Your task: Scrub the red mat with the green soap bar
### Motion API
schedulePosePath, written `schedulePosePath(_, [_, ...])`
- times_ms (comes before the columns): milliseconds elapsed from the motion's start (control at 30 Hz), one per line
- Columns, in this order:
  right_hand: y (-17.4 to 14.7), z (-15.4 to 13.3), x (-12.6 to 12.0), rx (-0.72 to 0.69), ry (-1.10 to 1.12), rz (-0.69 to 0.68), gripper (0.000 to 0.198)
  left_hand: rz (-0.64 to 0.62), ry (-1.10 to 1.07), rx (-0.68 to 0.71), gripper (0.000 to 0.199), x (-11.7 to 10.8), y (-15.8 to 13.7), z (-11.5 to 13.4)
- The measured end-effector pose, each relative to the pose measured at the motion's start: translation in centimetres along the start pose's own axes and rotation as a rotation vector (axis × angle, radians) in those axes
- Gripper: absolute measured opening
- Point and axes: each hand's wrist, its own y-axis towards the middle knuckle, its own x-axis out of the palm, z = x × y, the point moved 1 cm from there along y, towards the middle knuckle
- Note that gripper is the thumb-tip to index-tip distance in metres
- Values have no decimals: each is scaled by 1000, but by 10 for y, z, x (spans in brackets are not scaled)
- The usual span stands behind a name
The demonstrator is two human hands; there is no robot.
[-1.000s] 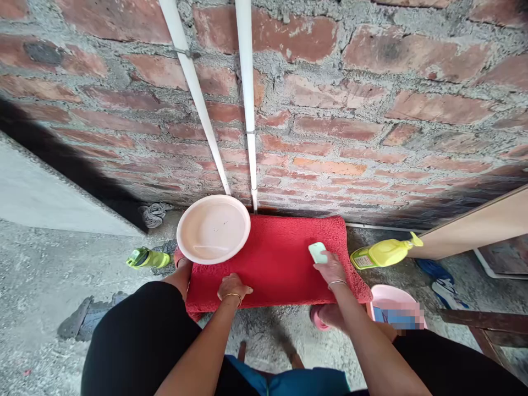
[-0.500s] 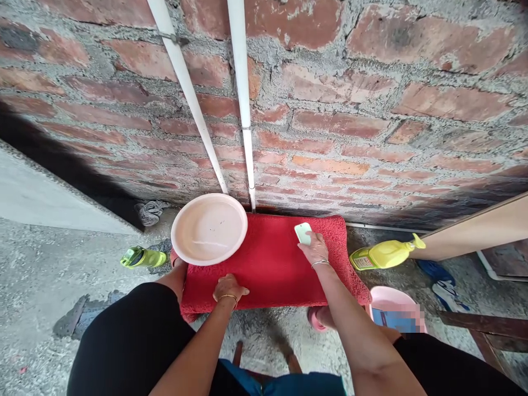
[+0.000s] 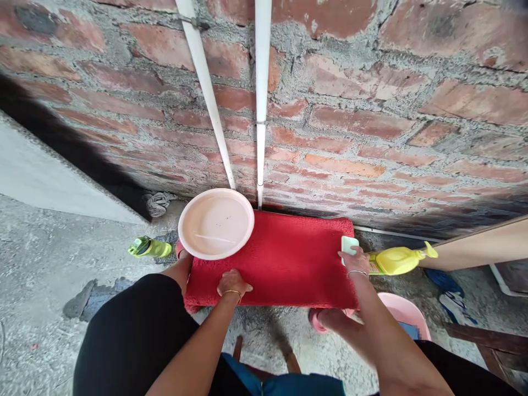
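Observation:
A red cloth with a nubby edge is spread over a low support in front of me. My right hand is at its far right end, closed round a pale green block with a flat, rounded back that looks like a scrubbing brush. Its underside is hidden against the cloth. Near the front left edge, my left hand presses down on the cloth, thumb stretched out to the right. A pale pink basin, with a little water in it, stands on the cloth's left end.
Right of the cloth are a yellow pump bottle and a pink tub with something blue inside. On the floor at left are a green bottle and a grey rag. A brick wall with white pipes rises behind.
My right hand has slid the pale green brush rightward across the cloth to its right end, in front of the pump bottle. My left hand stays on the cloth. The view has shifted slightly.

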Motion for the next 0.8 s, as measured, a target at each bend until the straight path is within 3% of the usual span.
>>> schedulePosePath(133, [-54,-75,40,-288,60,-48,56,-4,22,-7,78,3,1,0])
schedulePosePath(267, [-125,-157,84,-733,-109,-172,51,-5,5,-27,77,5,3,0])
schedulePosePath(367, [-161,-190,102,-941,-246,-238,48,2,-5,-37,77,6,4,0])
schedulePosePath(433, [-165,-195,104,-985,-285,-245,48,-6,-9,-50,78,5,3,1])
schedulePosePath(567, [-124,-163,88,-832,-230,-211,51,-16,-13,-53,76,1,0,2])
schedulePosePath(800, [-22,-32,24,-193,-12,-94,57,1,-20,-24,72,-4,-5,3])
